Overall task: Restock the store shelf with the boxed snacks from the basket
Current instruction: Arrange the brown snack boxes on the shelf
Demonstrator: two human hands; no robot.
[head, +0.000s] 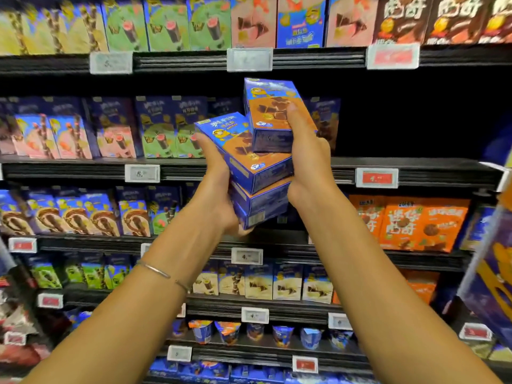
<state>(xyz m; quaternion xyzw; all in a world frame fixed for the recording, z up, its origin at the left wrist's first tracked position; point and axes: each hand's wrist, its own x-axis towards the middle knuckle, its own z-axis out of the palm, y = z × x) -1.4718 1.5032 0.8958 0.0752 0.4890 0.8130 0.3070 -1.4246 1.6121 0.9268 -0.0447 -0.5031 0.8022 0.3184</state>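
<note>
Both hands are raised in front of the second shelf [415, 173]. My left hand [219, 195] holds a stack of blue-and-orange snack boxes [257, 173] from below and from the left side. My right hand [307, 151] grips the top box [273, 112], thumb on its orange front, and holds it tilted above the stack. A box of the same kind [327, 120] stands at the back of the shelf behind my right hand. To the right of it the shelf is dark and bare. The basket is out of view.
Pink and green stick-biscuit boxes [116, 134] fill the left of this shelf. Orange cookie packs [410, 223] stand on the shelf below at right. Price tags [376, 177] line the shelf edges. A blue display [493, 273] juts in at the right edge.
</note>
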